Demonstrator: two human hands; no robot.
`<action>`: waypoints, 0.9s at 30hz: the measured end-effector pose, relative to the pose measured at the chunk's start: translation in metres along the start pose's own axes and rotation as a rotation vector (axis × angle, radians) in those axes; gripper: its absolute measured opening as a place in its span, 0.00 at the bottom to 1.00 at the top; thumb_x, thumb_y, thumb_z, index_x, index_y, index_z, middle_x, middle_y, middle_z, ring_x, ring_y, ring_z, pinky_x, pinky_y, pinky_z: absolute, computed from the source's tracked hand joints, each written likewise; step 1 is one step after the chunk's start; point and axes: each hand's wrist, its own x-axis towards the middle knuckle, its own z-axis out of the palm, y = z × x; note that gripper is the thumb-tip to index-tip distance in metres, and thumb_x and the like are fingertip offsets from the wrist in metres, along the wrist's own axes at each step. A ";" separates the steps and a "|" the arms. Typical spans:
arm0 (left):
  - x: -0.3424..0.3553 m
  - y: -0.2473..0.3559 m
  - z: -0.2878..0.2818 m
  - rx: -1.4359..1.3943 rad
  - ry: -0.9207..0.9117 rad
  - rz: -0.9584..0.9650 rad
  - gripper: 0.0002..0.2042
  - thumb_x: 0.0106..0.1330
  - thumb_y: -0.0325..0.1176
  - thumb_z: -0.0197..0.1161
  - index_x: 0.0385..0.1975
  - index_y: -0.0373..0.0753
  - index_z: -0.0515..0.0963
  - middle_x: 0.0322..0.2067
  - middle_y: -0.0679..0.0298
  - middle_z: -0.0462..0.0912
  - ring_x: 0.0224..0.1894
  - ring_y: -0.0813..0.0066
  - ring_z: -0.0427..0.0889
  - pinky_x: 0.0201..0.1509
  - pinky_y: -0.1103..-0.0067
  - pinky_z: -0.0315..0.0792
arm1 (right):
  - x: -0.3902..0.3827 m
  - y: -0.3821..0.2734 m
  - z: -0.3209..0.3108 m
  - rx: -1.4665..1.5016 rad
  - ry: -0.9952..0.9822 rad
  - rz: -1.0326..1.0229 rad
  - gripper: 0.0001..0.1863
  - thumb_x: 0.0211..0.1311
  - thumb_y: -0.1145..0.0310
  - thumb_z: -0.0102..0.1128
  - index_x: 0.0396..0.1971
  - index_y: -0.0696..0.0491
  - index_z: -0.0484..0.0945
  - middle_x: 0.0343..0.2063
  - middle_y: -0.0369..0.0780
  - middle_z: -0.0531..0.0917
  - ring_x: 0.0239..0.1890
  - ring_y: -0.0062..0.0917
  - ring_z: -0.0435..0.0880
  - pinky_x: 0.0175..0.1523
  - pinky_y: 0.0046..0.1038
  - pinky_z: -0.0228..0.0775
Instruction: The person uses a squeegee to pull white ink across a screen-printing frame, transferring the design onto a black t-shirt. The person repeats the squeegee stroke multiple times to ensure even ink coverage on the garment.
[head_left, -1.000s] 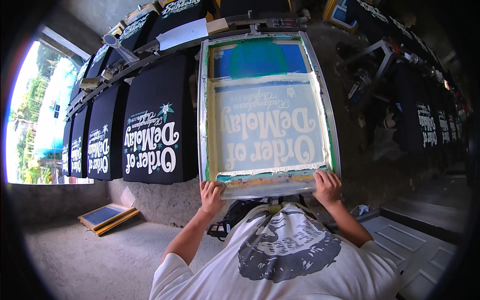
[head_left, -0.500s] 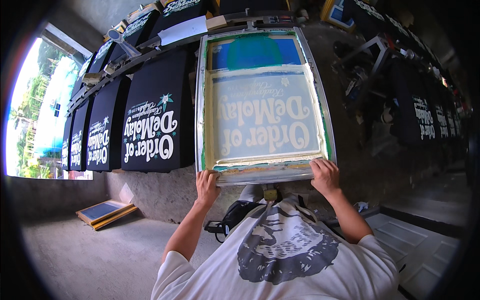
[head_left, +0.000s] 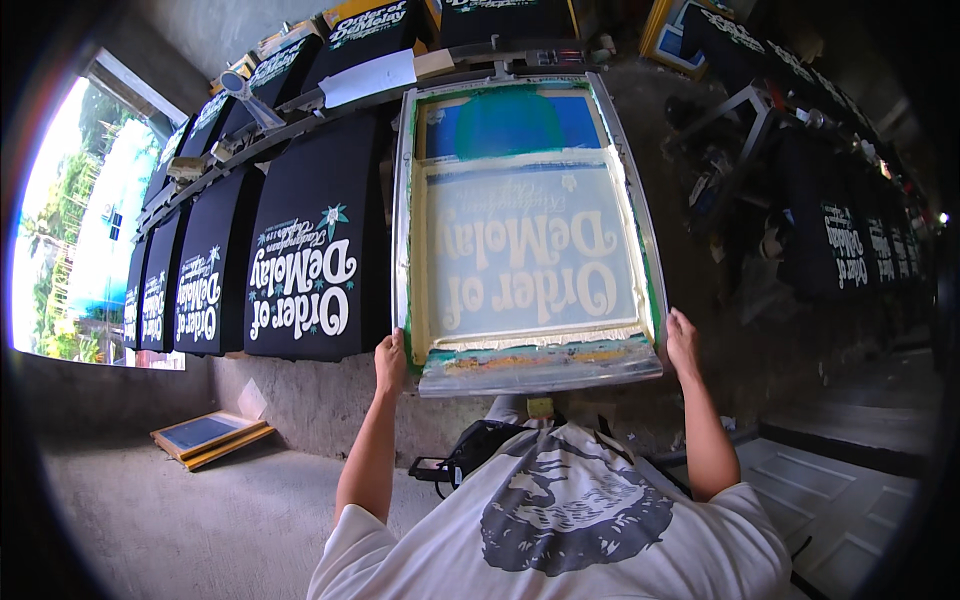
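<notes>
A screen printing frame [head_left: 540,376] with a metal border lies in front of me, its near bar toward my body. Across its pale mesh [head_left: 535,245] white lettering shows upside down, with cream ink along the edges. A blue and green band [head_left: 510,122] fills the far end. My left hand [head_left: 391,362] grips the left rail near the front corner. On the right rail, close to the opposite front corner, my right hand [head_left: 683,343] holds on. The fingers of both hands are partly hidden by the rails.
Black printed shirts [head_left: 305,240] on boards stand in a row at left, with others at right [head_left: 840,220]. A rail carries white paper [head_left: 370,78] and a small fan [head_left: 250,100]. Small framed screens [head_left: 212,435] lie on the floor at left.
Both hands have shifted from the frame's near bar round to its side rails. In the picture, the frame and the shirts sit slightly lower.
</notes>
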 end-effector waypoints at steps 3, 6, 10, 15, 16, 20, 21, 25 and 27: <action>0.003 0.014 0.003 -0.002 0.020 -0.079 0.28 0.77 0.50 0.58 0.29 0.25 0.82 0.18 0.62 0.77 0.25 0.77 0.71 0.31 0.70 0.69 | -0.005 -0.006 0.014 0.073 -0.051 0.094 0.23 0.81 0.56 0.46 0.38 0.63 0.79 0.30 0.43 0.82 0.36 0.24 0.76 0.44 0.33 0.70; -0.003 0.025 0.002 0.055 0.086 -0.106 0.28 0.76 0.50 0.60 0.26 0.25 0.81 0.18 0.62 0.77 0.25 0.78 0.70 0.30 0.70 0.68 | -0.007 -0.023 0.019 0.163 -0.015 0.124 0.24 0.81 0.56 0.46 0.35 0.63 0.78 0.27 0.39 0.79 0.34 0.20 0.72 0.42 0.31 0.68; -0.012 0.055 -0.006 -0.013 0.044 -0.213 0.27 0.74 0.48 0.62 0.25 0.25 0.81 0.19 0.64 0.76 0.24 0.79 0.69 0.29 0.72 0.67 | -0.007 -0.016 0.017 0.200 -0.016 0.127 0.23 0.81 0.57 0.46 0.32 0.63 0.77 0.24 0.38 0.76 0.31 0.18 0.68 0.39 0.30 0.65; -0.016 0.067 -0.010 -0.027 0.139 -0.166 0.26 0.72 0.46 0.64 0.21 0.26 0.79 0.17 0.68 0.72 0.23 0.80 0.64 0.27 0.72 0.62 | -0.009 -0.024 0.004 0.143 0.001 0.111 0.25 0.80 0.57 0.47 0.29 0.64 0.75 0.18 0.42 0.71 0.26 0.20 0.65 0.33 0.33 0.62; -0.021 0.063 -0.016 -0.032 0.173 -0.171 0.26 0.72 0.46 0.64 0.20 0.27 0.78 0.16 0.68 0.70 0.23 0.80 0.63 0.26 0.72 0.61 | -0.015 -0.071 0.006 0.161 0.021 0.081 0.25 0.80 0.56 0.48 0.28 0.64 0.74 0.17 0.45 0.69 0.26 0.20 0.63 0.32 0.34 0.61; -0.031 0.070 -0.011 -0.060 0.170 -0.107 0.26 0.72 0.45 0.65 0.15 0.30 0.71 0.15 0.71 0.65 0.22 0.81 0.59 0.24 0.72 0.56 | -0.019 -0.050 -0.010 0.111 0.029 0.066 0.25 0.79 0.57 0.49 0.25 0.63 0.70 0.17 0.43 0.67 0.25 0.21 0.62 0.31 0.35 0.59; -0.035 0.074 -0.010 -0.084 0.170 -0.102 0.26 0.72 0.44 0.65 0.15 0.30 0.71 0.15 0.71 0.65 0.22 0.81 0.59 0.24 0.73 0.55 | -0.022 -0.047 -0.013 0.123 0.050 0.058 0.25 0.79 0.57 0.49 0.24 0.62 0.70 0.17 0.42 0.66 0.25 0.21 0.62 0.31 0.34 0.58; -0.033 0.107 0.006 -0.166 0.163 -0.071 0.25 0.72 0.43 0.65 0.17 0.30 0.74 0.16 0.72 0.67 0.22 0.82 0.61 0.25 0.74 0.57 | -0.021 -0.037 -0.036 0.188 0.122 0.055 0.26 0.80 0.56 0.49 0.23 0.62 0.69 0.17 0.39 0.63 0.26 0.18 0.60 0.31 0.32 0.55; -0.034 0.131 0.026 -0.198 0.107 -0.040 0.22 0.74 0.41 0.64 0.19 0.34 0.76 0.17 0.74 0.68 0.22 0.83 0.62 0.24 0.77 0.55 | -0.017 -0.030 -0.060 0.201 0.169 0.052 0.27 0.80 0.56 0.49 0.23 0.61 0.68 0.17 0.38 0.62 0.26 0.18 0.59 0.31 0.32 0.55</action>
